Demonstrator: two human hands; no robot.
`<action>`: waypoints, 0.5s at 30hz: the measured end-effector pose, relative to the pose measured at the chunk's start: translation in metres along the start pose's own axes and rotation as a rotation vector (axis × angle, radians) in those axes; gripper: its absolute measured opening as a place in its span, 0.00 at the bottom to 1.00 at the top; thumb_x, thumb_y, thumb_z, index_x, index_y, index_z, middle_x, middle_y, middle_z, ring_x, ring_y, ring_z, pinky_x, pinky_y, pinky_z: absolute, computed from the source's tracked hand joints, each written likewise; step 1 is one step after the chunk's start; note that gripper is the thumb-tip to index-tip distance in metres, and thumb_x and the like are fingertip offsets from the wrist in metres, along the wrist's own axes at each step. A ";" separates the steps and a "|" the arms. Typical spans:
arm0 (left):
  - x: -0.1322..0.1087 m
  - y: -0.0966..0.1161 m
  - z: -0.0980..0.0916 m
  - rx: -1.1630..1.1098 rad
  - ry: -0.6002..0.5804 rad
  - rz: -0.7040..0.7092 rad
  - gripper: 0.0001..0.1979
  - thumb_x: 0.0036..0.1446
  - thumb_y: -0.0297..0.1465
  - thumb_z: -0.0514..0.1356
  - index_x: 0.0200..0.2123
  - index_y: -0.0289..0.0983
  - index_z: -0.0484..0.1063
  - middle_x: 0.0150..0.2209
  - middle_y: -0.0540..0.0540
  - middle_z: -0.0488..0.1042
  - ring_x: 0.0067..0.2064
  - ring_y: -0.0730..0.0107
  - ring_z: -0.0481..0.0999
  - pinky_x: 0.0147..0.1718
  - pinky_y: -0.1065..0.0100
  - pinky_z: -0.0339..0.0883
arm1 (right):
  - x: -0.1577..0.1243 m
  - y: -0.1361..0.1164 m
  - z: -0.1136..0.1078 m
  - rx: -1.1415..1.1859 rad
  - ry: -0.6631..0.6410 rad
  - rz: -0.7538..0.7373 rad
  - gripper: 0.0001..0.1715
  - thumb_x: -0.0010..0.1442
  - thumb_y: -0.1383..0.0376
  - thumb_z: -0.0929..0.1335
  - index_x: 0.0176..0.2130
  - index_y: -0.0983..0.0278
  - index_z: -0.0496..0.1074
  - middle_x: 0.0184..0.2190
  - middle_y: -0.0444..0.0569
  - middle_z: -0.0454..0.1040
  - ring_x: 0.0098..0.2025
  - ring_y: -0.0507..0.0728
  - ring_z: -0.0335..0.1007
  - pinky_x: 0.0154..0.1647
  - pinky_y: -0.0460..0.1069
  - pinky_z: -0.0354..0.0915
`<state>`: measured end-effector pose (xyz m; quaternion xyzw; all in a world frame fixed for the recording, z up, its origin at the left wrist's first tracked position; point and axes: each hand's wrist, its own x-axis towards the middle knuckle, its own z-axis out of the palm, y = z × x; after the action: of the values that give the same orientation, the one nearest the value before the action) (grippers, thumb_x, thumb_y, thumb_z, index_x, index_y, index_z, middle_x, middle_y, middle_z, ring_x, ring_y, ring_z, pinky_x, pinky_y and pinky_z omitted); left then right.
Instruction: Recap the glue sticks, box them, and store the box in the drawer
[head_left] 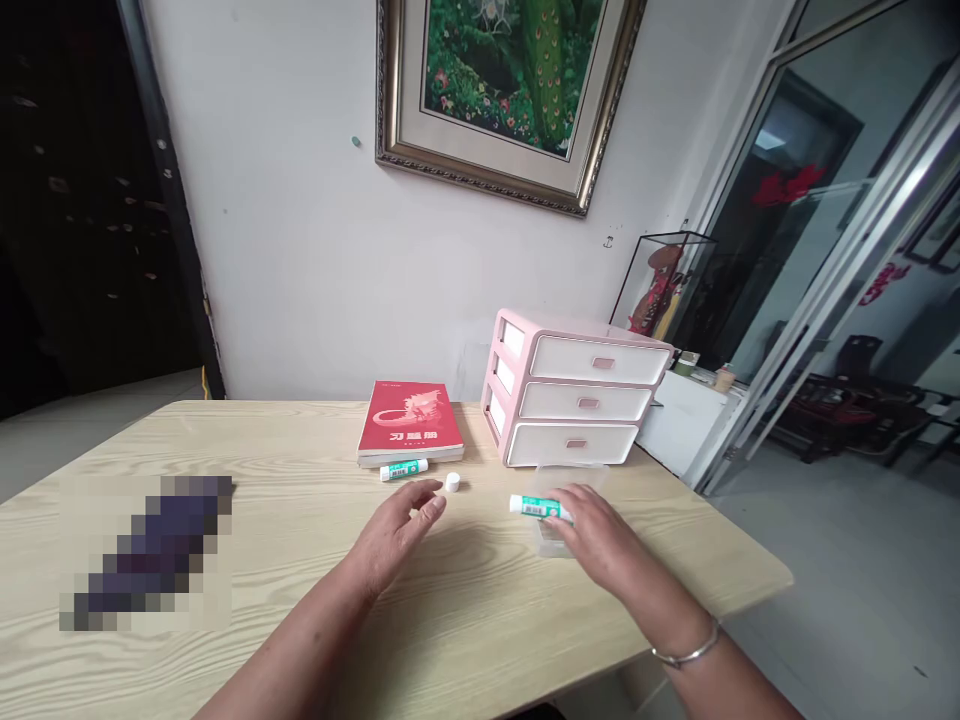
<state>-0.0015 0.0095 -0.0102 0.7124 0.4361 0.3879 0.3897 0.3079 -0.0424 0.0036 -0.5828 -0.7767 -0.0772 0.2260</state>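
Note:
My right hand (596,530) grips a green-and-white glue stick (536,507), held sideways with its white end pointing left. Partly hidden behind that hand is a clear plastic box (551,545), its see-through lid standing up at the back. My left hand (397,530) holds nothing; its thumb and fingers are apart, just short of a small white cap (453,482) on the table. A second glue stick (404,470) lies beyond the left hand, along the front edge of a red book (412,418).
A pink-and-white drawer unit (585,390) stands at the back right, its drawers closed. At the left of the wooden table (300,440) lies a dark blurred-out object (154,550). The table's right edge slopes towards me, and a wall rises behind.

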 end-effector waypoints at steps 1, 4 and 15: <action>0.001 -0.002 -0.001 0.007 0.030 -0.006 0.29 0.61 0.51 0.52 0.55 0.37 0.71 0.55 0.39 0.73 0.54 0.52 0.72 0.52 0.58 0.66 | -0.002 0.014 -0.002 -0.005 -0.041 0.044 0.12 0.63 0.64 0.66 0.48 0.60 0.73 0.44 0.52 0.73 0.48 0.62 0.67 0.50 0.55 0.63; 0.006 -0.008 -0.004 0.000 0.072 -0.025 0.28 0.62 0.52 0.51 0.50 0.37 0.73 0.46 0.40 0.77 0.46 0.54 0.76 0.42 0.60 0.70 | -0.007 0.045 -0.003 -0.028 -0.162 0.168 0.14 0.62 0.61 0.66 0.46 0.59 0.76 0.40 0.52 0.73 0.47 0.62 0.67 0.49 0.54 0.62; 0.013 -0.018 -0.012 0.026 0.133 -0.075 0.27 0.61 0.52 0.49 0.39 0.36 0.74 0.37 0.45 0.76 0.34 0.63 0.76 0.30 0.68 0.67 | 0.007 0.059 0.004 -0.059 -0.315 0.224 0.14 0.55 0.67 0.67 0.40 0.59 0.80 0.38 0.51 0.77 0.46 0.62 0.69 0.48 0.52 0.62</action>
<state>-0.0135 0.0294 -0.0191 0.6732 0.4925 0.4138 0.3648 0.3609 -0.0172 -0.0051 -0.6769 -0.7302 0.0176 0.0917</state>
